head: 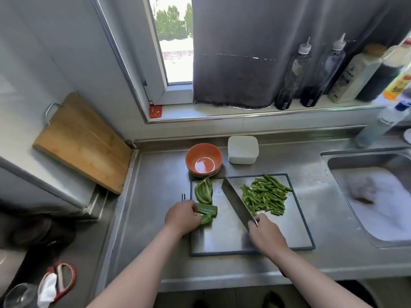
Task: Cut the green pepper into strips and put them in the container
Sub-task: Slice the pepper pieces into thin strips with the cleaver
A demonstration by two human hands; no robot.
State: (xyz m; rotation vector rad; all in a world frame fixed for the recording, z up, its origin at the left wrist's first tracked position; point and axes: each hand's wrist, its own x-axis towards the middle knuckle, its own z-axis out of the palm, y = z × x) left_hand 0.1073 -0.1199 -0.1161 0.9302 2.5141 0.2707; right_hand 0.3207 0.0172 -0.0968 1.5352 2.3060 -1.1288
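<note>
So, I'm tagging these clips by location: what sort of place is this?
Most likely a home kitchen: a steel counter with a sink set into it, sauce bottles along the windowsill, and green pepper, partly in strips, with a cleaver on a cutting board.

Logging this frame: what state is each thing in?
Pepper strips: cut, piled on the cutting board.
Left hand: grips a pepper piece.
Right hand: grips the knife, blade beside the strips.
Other pepper piece: uncut, on the board.
Bowl: empty, stacked on another.
Container: apparently lidded, no pepper visible inside.
Sink: holds foamy water.
</note>
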